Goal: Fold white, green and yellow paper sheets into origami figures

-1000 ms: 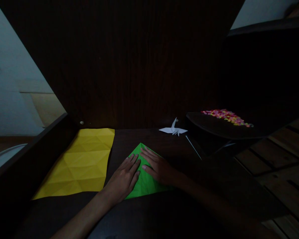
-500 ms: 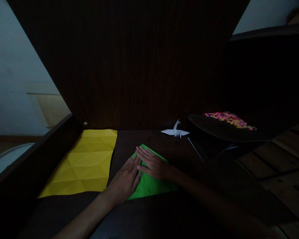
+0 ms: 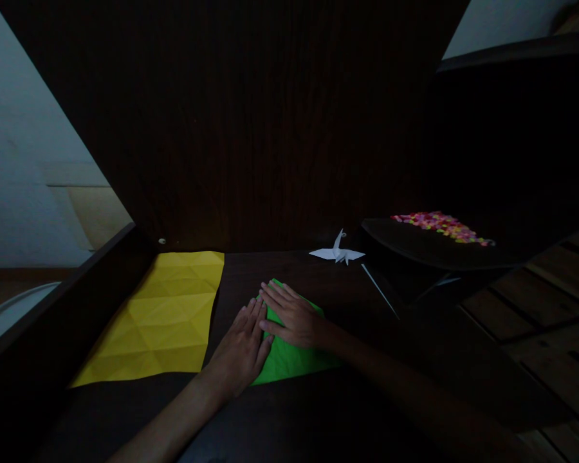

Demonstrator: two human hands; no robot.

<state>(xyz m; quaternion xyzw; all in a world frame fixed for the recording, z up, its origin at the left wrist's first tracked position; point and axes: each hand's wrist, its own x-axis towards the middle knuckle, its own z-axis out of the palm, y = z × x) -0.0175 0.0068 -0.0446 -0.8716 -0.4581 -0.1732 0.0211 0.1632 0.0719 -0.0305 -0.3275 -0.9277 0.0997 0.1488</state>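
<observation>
A folded sheet of green paper [image 3: 289, 363] lies on the dark wooden surface, its corner pointing away from me. My left hand [image 3: 241, 344] rests along its left edge, palm down with the fingers stretched out. My right hand [image 3: 292, 315] lies flat across the upper part of the paper, fingers extended and a little apart. The two hands are close together and cover much of the sheet's left side. To the left is a yellow paper [image 3: 159, 315] marked with a grid of creases. A white origami crane [image 3: 338, 253] sits beyond my right hand.
A dark upright panel [image 3: 270, 128] rises behind the surface, and a raised board [image 3: 77, 289] borders it at the left. At the right, a dark curved shelf [image 3: 415, 247] carries many small pink, red and yellow pieces [image 3: 444, 226]. A thin white strip [image 3: 380, 290] lies below it.
My left hand has slid slightly down and left along the green paper's edge. My right hand stays flat on the paper. The whole view has shifted a little.
</observation>
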